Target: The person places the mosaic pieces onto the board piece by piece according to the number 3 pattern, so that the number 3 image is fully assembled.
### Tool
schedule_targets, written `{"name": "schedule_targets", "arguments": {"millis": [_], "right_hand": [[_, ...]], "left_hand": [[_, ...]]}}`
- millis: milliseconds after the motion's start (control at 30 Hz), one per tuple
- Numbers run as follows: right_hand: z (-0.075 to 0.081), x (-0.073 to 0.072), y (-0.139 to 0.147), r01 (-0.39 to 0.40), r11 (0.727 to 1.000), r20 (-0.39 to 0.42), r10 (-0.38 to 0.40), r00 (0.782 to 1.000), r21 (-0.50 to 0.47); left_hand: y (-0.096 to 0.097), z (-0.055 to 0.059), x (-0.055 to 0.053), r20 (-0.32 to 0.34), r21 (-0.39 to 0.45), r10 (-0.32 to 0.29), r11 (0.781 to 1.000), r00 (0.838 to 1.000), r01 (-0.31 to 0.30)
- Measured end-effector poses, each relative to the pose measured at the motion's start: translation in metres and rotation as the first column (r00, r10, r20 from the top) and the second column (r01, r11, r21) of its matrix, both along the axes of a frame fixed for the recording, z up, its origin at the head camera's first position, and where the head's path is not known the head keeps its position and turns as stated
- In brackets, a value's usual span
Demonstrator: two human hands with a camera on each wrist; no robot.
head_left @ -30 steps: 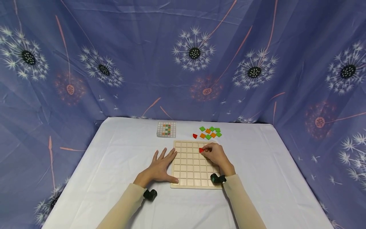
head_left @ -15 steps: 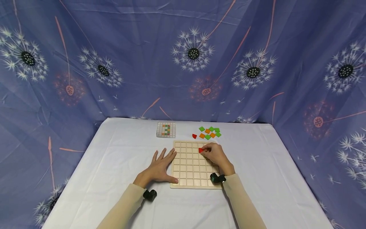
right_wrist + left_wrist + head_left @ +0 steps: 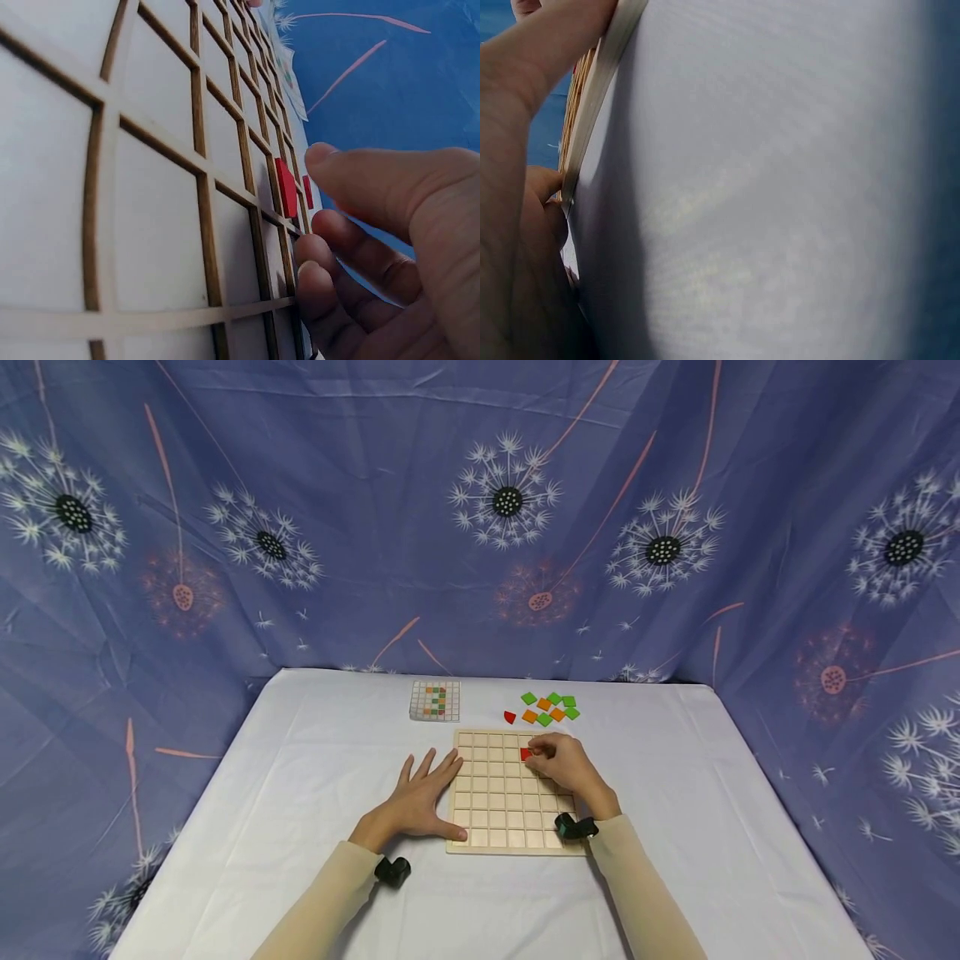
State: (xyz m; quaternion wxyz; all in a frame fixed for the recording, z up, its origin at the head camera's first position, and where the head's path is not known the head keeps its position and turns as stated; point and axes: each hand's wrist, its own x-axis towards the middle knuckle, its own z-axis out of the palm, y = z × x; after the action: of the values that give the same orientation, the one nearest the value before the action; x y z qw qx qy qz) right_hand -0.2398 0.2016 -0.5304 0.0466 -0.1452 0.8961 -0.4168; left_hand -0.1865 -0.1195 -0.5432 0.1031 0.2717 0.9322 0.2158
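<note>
My left hand (image 3: 414, 802) lies with fingers spread along the left side of a wooden grid board (image 3: 480, 850), its thumb over the front left corner. In the left wrist view this hand (image 3: 547, 247) touches the board's edge (image 3: 604, 82). Toward the board's far right, a red tile (image 3: 525, 754) lies in a cell. Right beside it is my right hand (image 3: 566, 764). In the right wrist view, the thumb and fingers of that hand (image 3: 390, 247) are parted, with a gap between them, and the red tile (image 3: 286, 189) sits tilted-looking in its cell, just off the fingertips.
Behind the board lie a red quarter-round tile (image 3: 510, 717) and several loose orange tiles (image 3: 530, 717) and green tiles (image 3: 569, 701). A pattern card (image 3: 420, 702) with a coloured grid lies at the back left. A blue dandelion-print curtain (image 3: 375, 527) hangs behind the white-covered table (image 3: 315, 735).
My right wrist has shifted slightly to the right, and the fingers have eased a little off the red tile, which stays in its cell. The left hand keeps its place.
</note>
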Motion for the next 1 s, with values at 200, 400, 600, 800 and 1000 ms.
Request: {"name": "schedule_targets", "arguments": {"millis": [200,400,600,800,1000], "right_hand": [[0.006,-0.002,0.002,0.003,1.000,-0.023,-0.004,1.000,-0.028],[0.009,-0.011,0.012,0.029,1.000,-0.088,-0.029,0.996,-0.004],[0.007,-0.023,0.026,0.077,0.997,-0.116,-0.073,0.991,0.027],[0.005,-0.032,0.041,0.121,0.992,-0.122,-0.114,0.986,0.047],[0.005,-0.037,0.054,0.181,0.982,-0.101,-0.176,0.979,0.047]], "left_hand": [[0.001,0.000,-0.001,0.000,-0.001,-0.001,1.000,1.000,0.001],[0.001,0.001,-0.001,-0.007,0.007,-0.003,1.000,1.000,0.003],[0.001,0.001,-0.001,-0.002,-0.003,0.000,1.000,1.000,0.000],[0.001,0.000,-0.001,0.011,-0.019,0.006,1.000,1.000,-0.006],[0.001,0.003,0.001,0.029,0.003,0.018,1.000,0.999,-0.018]]}}
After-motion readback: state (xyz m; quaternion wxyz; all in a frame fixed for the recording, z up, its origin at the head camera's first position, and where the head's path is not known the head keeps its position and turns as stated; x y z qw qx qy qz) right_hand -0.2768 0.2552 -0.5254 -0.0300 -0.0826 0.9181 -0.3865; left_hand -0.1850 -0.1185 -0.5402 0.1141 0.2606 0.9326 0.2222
